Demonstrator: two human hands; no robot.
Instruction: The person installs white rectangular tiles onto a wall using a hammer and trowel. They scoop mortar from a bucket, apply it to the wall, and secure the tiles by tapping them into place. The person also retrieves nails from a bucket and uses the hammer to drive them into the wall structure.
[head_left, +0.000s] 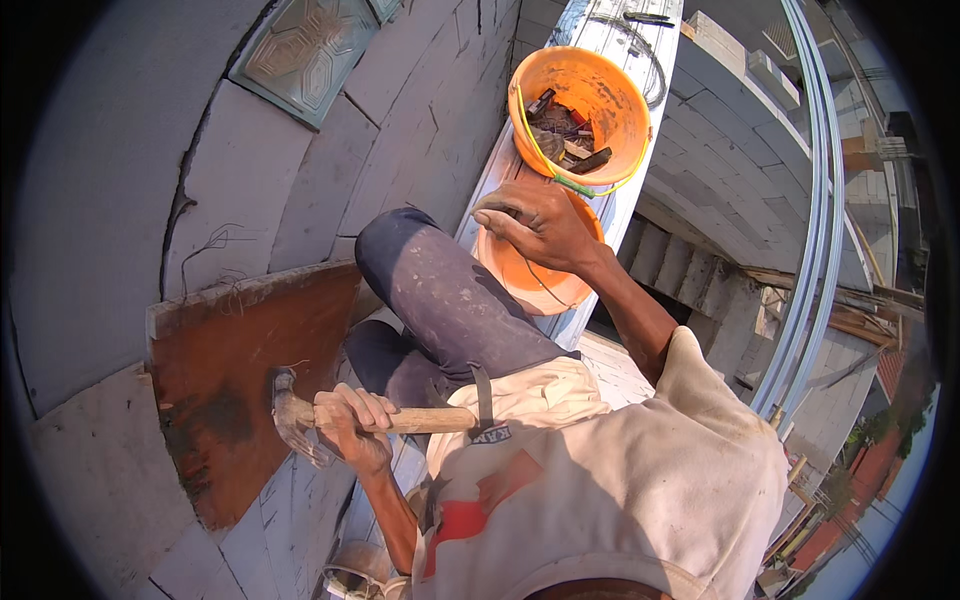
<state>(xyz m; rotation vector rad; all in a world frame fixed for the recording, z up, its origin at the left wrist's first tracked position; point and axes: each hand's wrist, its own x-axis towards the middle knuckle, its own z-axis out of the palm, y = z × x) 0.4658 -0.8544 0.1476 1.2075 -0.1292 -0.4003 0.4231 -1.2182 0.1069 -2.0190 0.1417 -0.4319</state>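
Note:
In my left hand [352, 432] is a claw hammer [432, 420], gripped near its metal head. The wooden handle points right across my body, and the head is beside a reddish-brown board [285, 350] set against the block wall. My right hand [540, 222] is raised over an orange bucket [520, 278], its fingers curled together; whatever they hold, if anything, is too small to make out. Just beyond stands a second orange bucket [620, 100] with a yellow handle. Inside it lie tools, wood scraps and dark debris.
A pale plank walkway [625, 45] runs away under the buckets. The wall of large pale blocks [330, 170] rises on the left, with a patterned glass block [305, 55] in it. Long metal rails [822, 200] stand at right beside a drop to a lower level. Another container [358, 565] sits low.

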